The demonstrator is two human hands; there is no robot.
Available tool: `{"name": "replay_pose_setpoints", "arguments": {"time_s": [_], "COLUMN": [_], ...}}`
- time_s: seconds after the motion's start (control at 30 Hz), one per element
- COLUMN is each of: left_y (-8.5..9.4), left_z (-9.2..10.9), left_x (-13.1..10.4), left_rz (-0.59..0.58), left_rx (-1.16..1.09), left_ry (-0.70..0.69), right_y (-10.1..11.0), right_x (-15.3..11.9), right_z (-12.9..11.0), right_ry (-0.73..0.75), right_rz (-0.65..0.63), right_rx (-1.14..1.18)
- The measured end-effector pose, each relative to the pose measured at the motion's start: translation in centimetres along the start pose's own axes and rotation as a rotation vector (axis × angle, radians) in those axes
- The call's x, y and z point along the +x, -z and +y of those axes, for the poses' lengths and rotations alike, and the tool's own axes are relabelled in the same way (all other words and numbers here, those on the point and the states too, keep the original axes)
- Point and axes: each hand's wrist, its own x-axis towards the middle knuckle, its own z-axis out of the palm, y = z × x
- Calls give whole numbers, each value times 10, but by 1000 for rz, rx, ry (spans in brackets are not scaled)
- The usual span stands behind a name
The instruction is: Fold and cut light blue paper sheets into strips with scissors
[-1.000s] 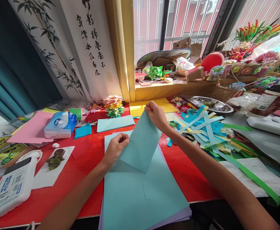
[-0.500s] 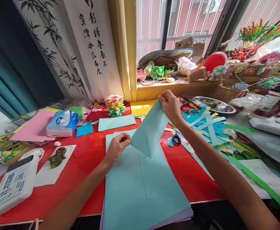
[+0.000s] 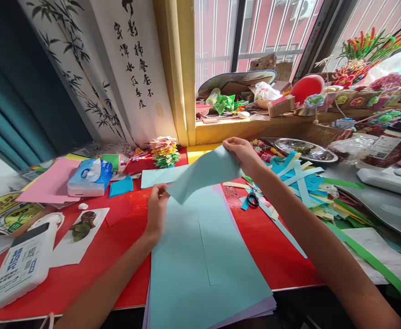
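A light blue paper piece hangs curved in the air between my two hands. The fingers of my left hand pinch its left corner, and my right hand pinches its upper right corner. Beneath it lies a stack of large light blue sheets with lilac sheets at its edges. One smaller light blue piece lies flat on the stack. Behind the held paper, a folded light blue paper rests on the red table, partly covered.
Black-handled scissors and a heap of paper strips lie to the right. A folded-paper tower stands behind. At left are a tissue pack, a white wipes pack and dark leaves on a white sheet.
My left hand has moved left and slightly up, and my right hand slightly down. The held paper has turned from steeply slanted to flatter and more stretched out.
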Motion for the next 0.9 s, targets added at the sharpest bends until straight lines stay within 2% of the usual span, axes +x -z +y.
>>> {"name": "replay_pose_setpoints", "arguments": {"time_s": [0.1,0.17,0.27,0.37,0.5,0.57,0.73,0.9], "left_y": [5,9,10,6,-1,-3,-2,-1], "left_z": [-1,-1,0,1,1,0,-3,-1], "left_x": [9,14,16,10,2,1,4,2], "left_rz": [137,151,-18,-195,-340,-355,-284,-290], "left_rx": [-144,-257,-307,-138,71,100,74,45], "left_ry": [-7,50,201,231,174,145,115,135], "right_y": [-3,-6,-19,-44,-78,-88,-93,-95], "right_x": [-7,-11,-20,-36,-58,-66,-73,-75], "right_z": [-2,1,9,22,39,45,48,46], "right_ry": [-117,-167,-214,-223,-136,-89,-7,74], "right_rz": [-223,-325,-386,-480,-526,-536,-520,-497], "right_rx": [28,-19,-109,-182,-211,-212,-212,-235]}}
